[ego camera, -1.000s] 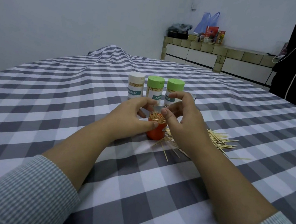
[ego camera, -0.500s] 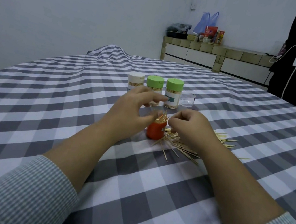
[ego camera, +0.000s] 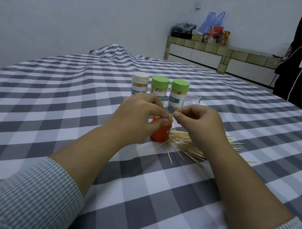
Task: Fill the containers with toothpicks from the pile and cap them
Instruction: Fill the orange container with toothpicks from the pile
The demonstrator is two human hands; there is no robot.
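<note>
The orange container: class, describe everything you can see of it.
The orange container is a small, opaque, plastic-looking cylinder standing upright on the checked tablecloth, uncapped, with toothpick tips bristling from its open top. The left hand wraps its left side; the loose pile lies just to its right.

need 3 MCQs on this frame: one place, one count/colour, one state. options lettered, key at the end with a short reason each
1. Where does the toothpick pile lie relative to the orange container?
A. To its right
B. To its left
C. Behind the capped containers

2. How many capped containers have green caps?
A. One
B. Two
C. Three

3. What state is the orange container in?
A. Capped
B. Lying on its side
C. Upright, uncapped, toothpicks sticking out

Key: 1 A, the pile spreads on the cloth right of the orange container. 2 B, green caps and stand beside one white cap. 3 C, toothpick tips show at its open top, between the left hand and right hand.
</note>
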